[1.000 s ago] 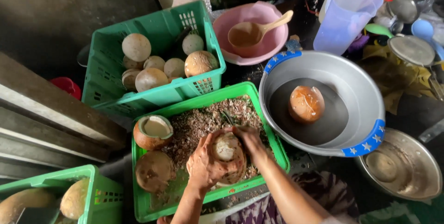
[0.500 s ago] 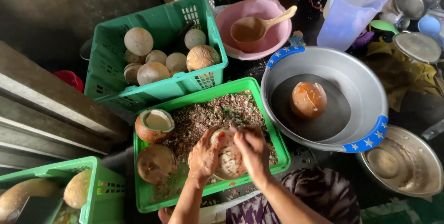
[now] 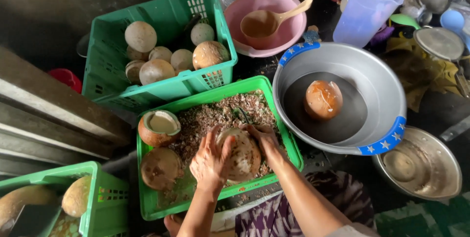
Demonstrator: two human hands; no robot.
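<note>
From the head camera I see my left hand [image 3: 211, 161] and my right hand [image 3: 264, 140] both closed around one round brown peeled coconut [image 3: 240, 153], each grip pressed on its side. The coconut sits between the palms, left hand in front, right hand behind, above the low green plastic crate [image 3: 152, 207] full of brown husk shavings [image 3: 215, 114]. Just beside it, to the left, lies an opened coconut with white inside [image 3: 158, 127]. A wide grey metal basin [image 3: 382, 90] holds another coconut.
</note>
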